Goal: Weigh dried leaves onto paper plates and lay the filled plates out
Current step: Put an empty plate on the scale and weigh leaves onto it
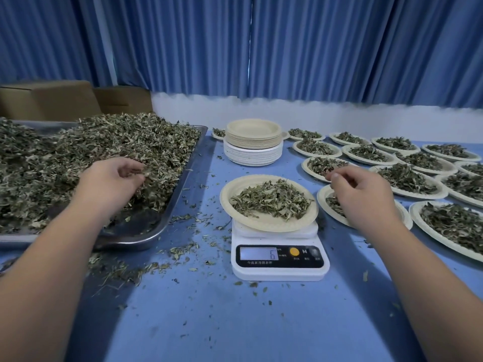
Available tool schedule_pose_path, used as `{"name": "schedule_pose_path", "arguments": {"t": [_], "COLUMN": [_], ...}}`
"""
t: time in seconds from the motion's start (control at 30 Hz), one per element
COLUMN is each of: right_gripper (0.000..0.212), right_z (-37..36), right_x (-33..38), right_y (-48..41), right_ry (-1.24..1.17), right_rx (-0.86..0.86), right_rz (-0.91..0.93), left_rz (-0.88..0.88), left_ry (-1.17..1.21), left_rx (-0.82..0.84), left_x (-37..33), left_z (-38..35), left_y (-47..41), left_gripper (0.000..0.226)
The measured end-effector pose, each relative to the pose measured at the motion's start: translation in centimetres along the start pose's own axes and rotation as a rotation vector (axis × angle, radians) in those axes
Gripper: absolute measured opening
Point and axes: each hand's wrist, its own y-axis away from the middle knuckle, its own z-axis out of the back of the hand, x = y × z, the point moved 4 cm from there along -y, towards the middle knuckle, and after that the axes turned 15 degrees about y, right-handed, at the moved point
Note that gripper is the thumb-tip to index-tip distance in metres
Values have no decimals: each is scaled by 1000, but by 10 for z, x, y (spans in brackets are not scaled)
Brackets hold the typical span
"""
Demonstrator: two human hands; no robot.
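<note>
A white kitchen scale [279, 265] stands at the table's middle, its display showing 6. On it rests a paper plate [235, 188] holding a small heap of dried leaves [271, 198]. My left hand [112, 178] is over the big pile of dried leaves [117, 142] in the metal tray [180, 184], fingers curled into the leaves and pinching some. My right hand [358, 194] hovers to the right of the scale plate, above a filled plate [326, 202], with fingers loosely curled; I cannot make out any leaves in it.
A stack of empty paper plates [253, 141] stands behind the scale. Several filled plates [407, 178] lie in rows on the right of the blue table [235, 322]. Loose leaf crumbs [180, 250] are scattered near the tray. Cardboard boxes [49, 100] sit at the back left.
</note>
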Motion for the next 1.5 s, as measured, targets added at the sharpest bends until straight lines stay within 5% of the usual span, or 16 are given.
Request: {"name": "schedule_pose_path", "arguments": {"t": [0.2, 0.47, 0.73, 1.0, 1.5], "right_gripper": [19, 23, 23, 26, 21], "right_z": [2, -3, -4, -1, 0], "right_x": [2, 10, 14, 17, 18], "right_y": [6, 12, 14, 15, 14], "right_ry": [-35, -12, -6, -28, -41], "right_rx": [-9, 73, 114, 122, 121], "right_rz": [7, 69, 98, 113, 101], "left_rz": [-71, -202, 90, 31, -122], "left_ry": [-114, -183, -536, -393, 273], "left_rx": [96, 55, 458, 328, 89], "left_x": [-11, -29, -2, -5, -52], "left_z": [-5, -12, -15, -14, -11], "left_y": [11, 25, 24, 21, 40], "left_gripper": [32, 19, 48, 20, 15]}}
